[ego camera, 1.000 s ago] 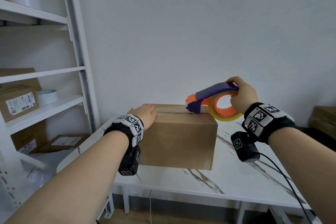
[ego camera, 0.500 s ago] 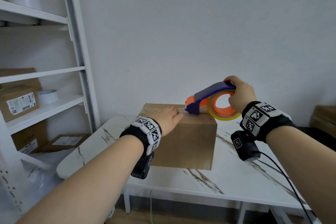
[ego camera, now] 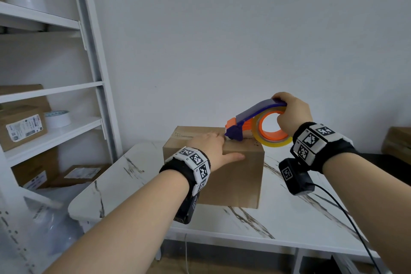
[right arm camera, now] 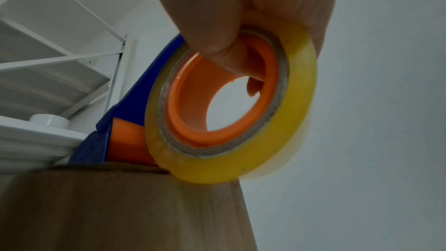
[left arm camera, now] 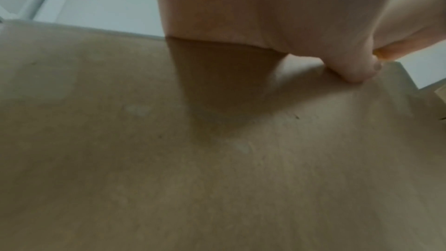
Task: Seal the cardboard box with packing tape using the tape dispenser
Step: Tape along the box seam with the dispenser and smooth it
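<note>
A closed brown cardboard box stands on the white marble table. My left hand lies flat on the box top, fingers straight, thumb over the front edge; its palm fills the left wrist view above the box face. My right hand grips a blue and orange tape dispenser with a yellowish tape roll, fingers through its orange core. The dispenser's nose rests on the box top near the right end, just beyond my left fingertips. In the right wrist view the tape roll touches the box's top edge.
A white metal shelf unit stands at left with cardboard boxes and white tape rolls. More cartons sit at the far right. A black cable trails from my right wrist camera over the table. The wall is close behind.
My left hand slid rightward across the box top, from its left end to beside the dispenser's nose. The dispenser stayed near the right end, dropping slightly onto the box.
</note>
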`<act>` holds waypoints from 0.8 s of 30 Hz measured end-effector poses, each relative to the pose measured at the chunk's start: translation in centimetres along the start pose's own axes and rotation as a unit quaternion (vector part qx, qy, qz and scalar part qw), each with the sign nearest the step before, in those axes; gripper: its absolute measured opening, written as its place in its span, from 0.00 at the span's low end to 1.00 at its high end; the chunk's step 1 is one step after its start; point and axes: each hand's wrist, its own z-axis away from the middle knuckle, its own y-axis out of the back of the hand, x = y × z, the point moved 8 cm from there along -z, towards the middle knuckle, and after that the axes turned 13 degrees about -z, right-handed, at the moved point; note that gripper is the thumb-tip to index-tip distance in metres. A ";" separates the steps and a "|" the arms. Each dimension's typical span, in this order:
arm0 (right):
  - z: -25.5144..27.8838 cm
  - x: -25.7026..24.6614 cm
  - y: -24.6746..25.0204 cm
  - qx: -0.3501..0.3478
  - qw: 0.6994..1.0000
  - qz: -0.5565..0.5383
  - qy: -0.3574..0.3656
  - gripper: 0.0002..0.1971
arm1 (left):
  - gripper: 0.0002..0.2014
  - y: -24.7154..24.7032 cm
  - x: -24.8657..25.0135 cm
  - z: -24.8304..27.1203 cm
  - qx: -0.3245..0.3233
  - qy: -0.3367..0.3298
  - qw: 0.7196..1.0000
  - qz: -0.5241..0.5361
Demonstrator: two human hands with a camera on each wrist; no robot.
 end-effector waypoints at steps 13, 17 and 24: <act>0.3 -1.4 -1.9 -0.014 0.999 -0.040 -0.013 0.31 | 0.45 -1.7 -3.1 -0.3 -0.011 -0.019 1.000 0.013; 0.7 -1.3 -1.6 -0.028 0.999 -0.028 -0.001 0.33 | 0.44 -1.7 -3.1 -0.3 -0.009 -0.015 1.000 0.012; 0.5 -0.1 0.3 -0.031 0.999 -0.011 -0.020 0.33 | 0.40 -1.8 -3.0 -0.1 -0.026 -0.005 1.000 0.016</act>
